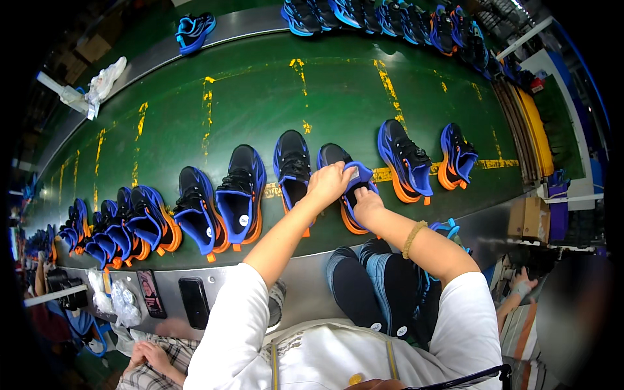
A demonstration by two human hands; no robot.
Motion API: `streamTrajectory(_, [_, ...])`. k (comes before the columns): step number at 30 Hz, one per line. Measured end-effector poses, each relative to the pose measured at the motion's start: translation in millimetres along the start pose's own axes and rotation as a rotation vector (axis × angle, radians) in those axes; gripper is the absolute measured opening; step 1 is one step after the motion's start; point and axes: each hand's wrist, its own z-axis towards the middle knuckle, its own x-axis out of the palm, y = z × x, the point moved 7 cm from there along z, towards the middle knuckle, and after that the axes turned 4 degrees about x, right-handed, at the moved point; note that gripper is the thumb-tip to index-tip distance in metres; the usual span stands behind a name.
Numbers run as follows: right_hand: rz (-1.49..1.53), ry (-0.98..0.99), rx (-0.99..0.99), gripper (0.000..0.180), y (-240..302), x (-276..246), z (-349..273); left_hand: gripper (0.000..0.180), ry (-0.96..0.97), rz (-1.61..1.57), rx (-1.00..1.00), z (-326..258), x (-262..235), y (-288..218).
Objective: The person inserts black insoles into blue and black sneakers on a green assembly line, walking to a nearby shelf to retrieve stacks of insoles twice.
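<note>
Shoe (335, 153): here it is, black with blue collar and orange sole, sitting on the green work surface (253, 104), toe pointing away from the person.
Left hand (330, 183): clasping the tongue at the shoe's opening, fingers curled over it!
Right hand (369, 207): fingers dipped inside that opening, and whether they clench anything in there, I cannot tell.
Forearm: tan bracelet (413, 239) on the right.
Neighbours: black-toed shoe (290, 142) just left, blue-sided shoe (403, 153) to the right.
Metal ledge (305, 276): dark phone (194, 303) lying flat, left of the person.
</note>
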Motion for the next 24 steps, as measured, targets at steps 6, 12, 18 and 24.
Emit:
streamTrajectory(6, [0.335,0.05,-0.056,0.044,-8.2,-15.9,6.3,0.043,-0.235,-0.261,-0.099,-10.0,9.7,-2.3])
streamTrajectory(12, [0.471,-0.363,-0.185,0.042,-10.9,5.4,38.9,0.041,-0.292,-0.111,0.223,-18.4,26.2,-25.8])
streamTrajectory(18, [0.45,-0.47,-0.106,0.041,-11.3,12.3,52.2,0.043,-0.211,-0.1,0.307,-21.3,33.7,-24.7])
streamTrajectory(24, [0.439,-0.491,-0.107,0.041,-12.2,12.9,51.7,0.045,-0.315,0.045,0.435,-22.7,33.4,-27.3])
